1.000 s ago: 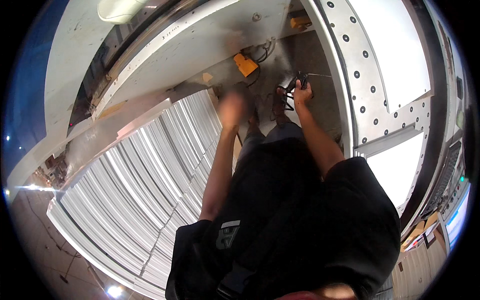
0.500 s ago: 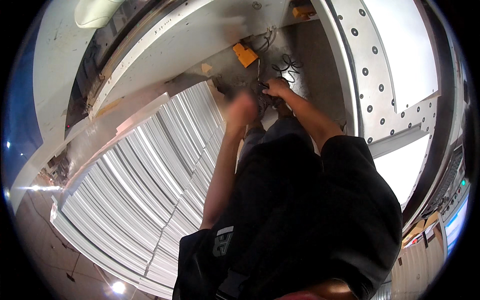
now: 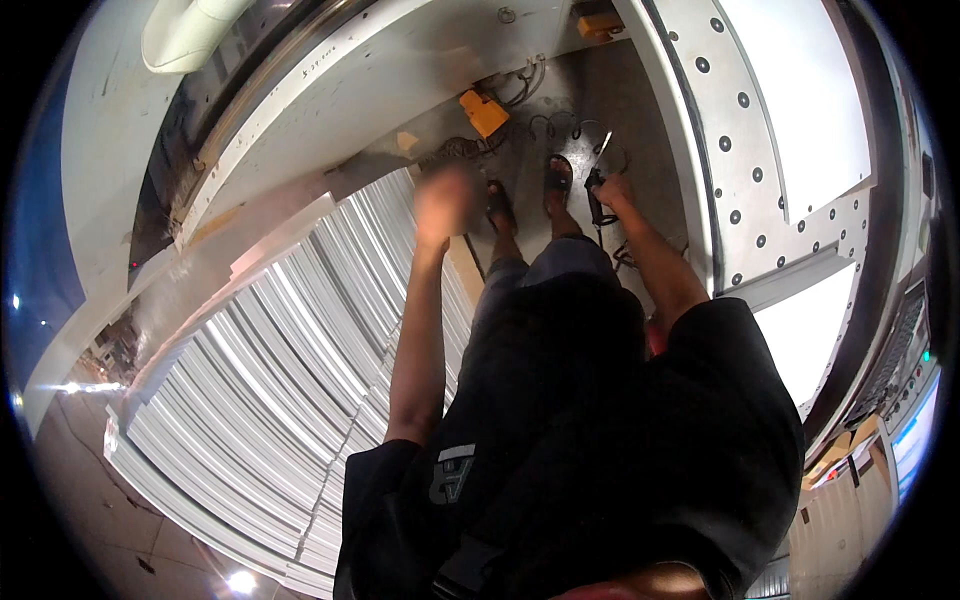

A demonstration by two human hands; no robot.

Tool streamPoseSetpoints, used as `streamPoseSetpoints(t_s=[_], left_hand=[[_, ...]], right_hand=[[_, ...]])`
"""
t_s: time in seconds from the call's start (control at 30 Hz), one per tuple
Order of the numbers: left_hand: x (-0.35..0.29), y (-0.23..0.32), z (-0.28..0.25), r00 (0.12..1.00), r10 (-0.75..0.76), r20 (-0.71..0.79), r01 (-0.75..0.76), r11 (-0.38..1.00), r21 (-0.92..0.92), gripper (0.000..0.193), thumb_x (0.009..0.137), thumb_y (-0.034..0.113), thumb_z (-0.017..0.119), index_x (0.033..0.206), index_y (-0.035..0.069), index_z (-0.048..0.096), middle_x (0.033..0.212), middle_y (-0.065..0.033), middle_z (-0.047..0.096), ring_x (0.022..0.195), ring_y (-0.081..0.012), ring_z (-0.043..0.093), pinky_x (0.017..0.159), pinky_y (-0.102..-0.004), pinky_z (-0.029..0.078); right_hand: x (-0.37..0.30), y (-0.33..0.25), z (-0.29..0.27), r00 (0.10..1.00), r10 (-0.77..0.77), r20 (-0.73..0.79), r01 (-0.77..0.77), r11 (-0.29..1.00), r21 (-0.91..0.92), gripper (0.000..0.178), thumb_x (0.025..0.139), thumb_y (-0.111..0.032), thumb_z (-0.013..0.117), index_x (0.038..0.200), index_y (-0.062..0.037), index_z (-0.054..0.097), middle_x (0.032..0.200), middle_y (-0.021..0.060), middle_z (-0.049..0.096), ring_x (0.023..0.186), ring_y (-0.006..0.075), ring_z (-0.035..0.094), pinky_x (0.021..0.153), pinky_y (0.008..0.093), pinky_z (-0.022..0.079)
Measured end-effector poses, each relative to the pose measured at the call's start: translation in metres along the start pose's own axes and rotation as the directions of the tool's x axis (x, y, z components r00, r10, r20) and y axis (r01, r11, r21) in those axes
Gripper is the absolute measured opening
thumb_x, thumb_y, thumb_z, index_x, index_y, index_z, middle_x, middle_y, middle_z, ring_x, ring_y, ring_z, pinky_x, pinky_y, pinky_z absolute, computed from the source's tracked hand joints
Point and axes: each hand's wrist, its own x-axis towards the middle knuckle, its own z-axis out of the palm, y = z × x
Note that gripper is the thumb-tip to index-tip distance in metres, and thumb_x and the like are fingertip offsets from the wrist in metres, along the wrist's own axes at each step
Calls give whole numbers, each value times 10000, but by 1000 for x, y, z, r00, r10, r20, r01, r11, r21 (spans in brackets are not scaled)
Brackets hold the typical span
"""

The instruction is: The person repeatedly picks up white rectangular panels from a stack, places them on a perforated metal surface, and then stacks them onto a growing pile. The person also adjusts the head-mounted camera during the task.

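Observation:
In my right hand is a black air blow gun with a thin silvery nozzle, the fingers wrapped round its grip. Its nozzle points forward, away from me, above the floor beside my right foot. My left hand is raised near the far end of a long stack of white panels. Blur smears its fingers, so whether it holds anything does not show. Part of a dark coiled hose lies on the floor in front of my feet.
A perforated white machine table with dark round studs stands on my right, bearing white sheets. Ahead runs a pale machine beam. A yellow-orange foot pedal sits on the floor, with another yellow-orange unit further off.
My right hand has moved right with the blow gun, away from my left hand. My left hand has shifted left toward the panels. Both sandalled feet now show.

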Motion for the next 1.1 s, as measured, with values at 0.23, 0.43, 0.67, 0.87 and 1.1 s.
streamPoseSetpoints(t_s=[0.23,0.43,0.67,0.87,1.1], left_hand=[[-8,40,41,974,-225,33,223,973,63,448,999,183,605,1376,-43,516,690,17,579,557,-51,477,497,-225,366],[-3,43,17,962,-274,-5,271,953,-137,502,975,62,569,1431,-90,424,844,-62,644,668,-113,572,607,-250,463],[26,48,21,955,-286,-74,252,920,-299,487,993,67,529,1464,2,424,1161,-110,639,972,-162,624,835,-289,503],[28,58,34,952,-303,-47,280,922,-266,382,993,137,560,1363,39,551,1180,-92,643,1003,-163,629,880,-294,508],[-6,15,17,958,-284,39,286,957,-49,357,1008,182,568,1334,35,562,1084,-69,686,908,-150,641,803,-283,510]], right_hand=[[-18,-43,3,965,-156,210,210,940,-267,353,783,-230,705,1067,-21,715,1109,187,709,1032,322,693,869,436,550],[-26,-31,33,905,-414,99,417,818,-395,196,864,-205,659,1011,-112,750,965,117,733,861,276,719,695,414,567],[-6,61,79,957,-268,109,289,890,-353,149,835,-191,711,897,-56,717,881,141,706,793,255,701,661,410,555],[-51,102,91,962,-137,238,212,920,-329,184,841,-215,713,798,-40,676,752,143,671,674,261,673,635,469,561],[-92,148,147,981,8,195,21,989,-145,189,761,-189,706,704,-10,685,778,208,686,775,368,703,670,531,517]])
